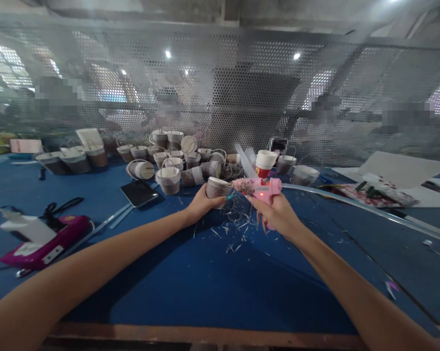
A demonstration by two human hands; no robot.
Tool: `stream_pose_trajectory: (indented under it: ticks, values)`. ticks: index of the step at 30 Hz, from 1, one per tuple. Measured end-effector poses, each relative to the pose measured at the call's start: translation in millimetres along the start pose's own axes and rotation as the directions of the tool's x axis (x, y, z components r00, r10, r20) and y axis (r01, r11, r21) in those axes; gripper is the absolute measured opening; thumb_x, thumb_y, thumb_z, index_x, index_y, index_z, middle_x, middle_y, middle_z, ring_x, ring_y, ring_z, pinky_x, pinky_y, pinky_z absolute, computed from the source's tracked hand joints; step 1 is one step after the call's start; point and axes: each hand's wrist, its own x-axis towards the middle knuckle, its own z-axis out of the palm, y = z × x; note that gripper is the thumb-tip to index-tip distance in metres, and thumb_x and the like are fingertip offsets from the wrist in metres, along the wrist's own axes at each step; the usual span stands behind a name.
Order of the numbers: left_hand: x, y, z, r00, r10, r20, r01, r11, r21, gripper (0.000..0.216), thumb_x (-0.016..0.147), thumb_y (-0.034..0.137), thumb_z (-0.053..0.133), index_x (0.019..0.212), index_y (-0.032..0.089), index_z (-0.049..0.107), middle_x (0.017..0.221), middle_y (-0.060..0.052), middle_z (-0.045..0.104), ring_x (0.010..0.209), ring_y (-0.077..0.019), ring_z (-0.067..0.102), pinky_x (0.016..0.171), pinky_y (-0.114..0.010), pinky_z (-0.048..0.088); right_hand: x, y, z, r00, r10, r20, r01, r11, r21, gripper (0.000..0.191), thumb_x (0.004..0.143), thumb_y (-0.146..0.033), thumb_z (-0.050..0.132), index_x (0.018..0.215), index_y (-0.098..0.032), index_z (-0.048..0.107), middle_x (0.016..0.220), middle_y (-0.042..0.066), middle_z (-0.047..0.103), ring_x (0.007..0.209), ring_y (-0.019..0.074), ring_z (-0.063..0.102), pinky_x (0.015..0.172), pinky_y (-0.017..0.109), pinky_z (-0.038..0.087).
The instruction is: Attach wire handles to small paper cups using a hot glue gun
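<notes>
My left hand [202,204] is closed round a small grey-white paper cup [217,187], which lies tilted on its side just above the table. In my right hand [276,212] is a pink glue gun [266,189] with a small light glowing on its body. Its nozzle points left and meets the cup near the rim; whether it touches cannot be made out. A long clear glue stick [322,191] runs out of the gun's back to the right. Wire-like strands [231,170] lie in a tangle behind the cup.
Several small handled buckets [169,180] crowd the back of the blue table [205,282]. A stack of paper cups [265,161] stands behind the gun. At left are a phone [138,193] and a purple power strip [48,243]. Papers [399,170] lie at right; scraps litter the middle.
</notes>
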Motion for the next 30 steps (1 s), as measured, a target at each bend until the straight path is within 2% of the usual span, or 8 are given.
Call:
stream_pose_trajectory:
  ticks: [4,9,16,26,30]
  values:
    - [-0.7,0.3,-0.1,1.000,0.001,0.004,-0.001,0.999,0.039,0.062,0.057,0.033,0.081,0.107,0.014,0.053,0.101,-0.010,0.065,0.088,-0.0200,0.063,0.085,-0.039,0.050,-1.7,-2.6,1.2,1.000,-0.009,-0.006,0.009,1.000,0.008,0.019,0.079,-0.033,0.058,0.068,-0.021,0.049,0.036,-0.005,0.047,0.025,0.0106,0.044,0.025,0.021,0.034]
    - [0.0,-1.5,-1.2,0.998,0.063,-0.017,-0.059,0.987,0.151,0.062,0.056,0.033,0.082,0.109,0.014,0.054,0.103,-0.010,0.065,0.096,-0.0233,0.062,0.088,-0.041,0.050,-3.2,-2.9,3.3,1.000,-0.013,-0.013,0.014,0.999,0.030,0.023,0.079,-0.035,0.059,0.065,-0.023,0.047,0.036,-0.005,0.046,0.025,0.0104,0.043,0.025,0.023,0.035]
    - [-1.7,0.2,-1.7,0.994,0.088,-0.060,-0.076,0.980,0.186,0.060,0.052,0.025,0.083,0.105,0.017,0.056,0.097,-0.007,0.066,0.096,-0.0240,0.061,0.085,-0.038,0.051,-3.1,0.3,4.2,0.999,-0.040,-0.009,0.040,0.999,0.000,0.028,0.080,-0.037,0.058,0.061,-0.022,0.045,0.036,-0.004,0.047,0.026,0.0106,0.044,0.026,0.024,0.038]
    - [-6.5,5.8,-1.2,0.985,0.153,-0.074,-0.119,0.931,0.345,0.057,0.052,0.033,0.082,0.100,0.017,0.055,0.093,-0.005,0.062,0.089,-0.0223,0.058,0.080,-0.037,0.047,-4.0,0.6,6.8,0.996,-0.086,0.005,0.086,0.996,-0.017,0.027,0.081,-0.037,0.057,0.061,-0.022,0.048,0.034,-0.005,0.045,0.026,0.0114,0.045,0.028,0.024,0.039]
    - [-7.4,6.4,-1.2,0.979,0.182,-0.090,-0.128,0.896,0.425,0.056,0.052,0.038,0.082,0.095,0.018,0.054,0.091,-0.004,0.059,0.087,-0.0215,0.056,0.078,-0.036,0.045,-4.5,0.4,7.2,0.996,-0.088,0.009,0.088,0.996,-0.017,0.019,0.081,-0.037,0.056,0.070,-0.022,0.052,0.034,-0.005,0.046,0.026,0.0123,0.046,0.028,0.024,0.039]
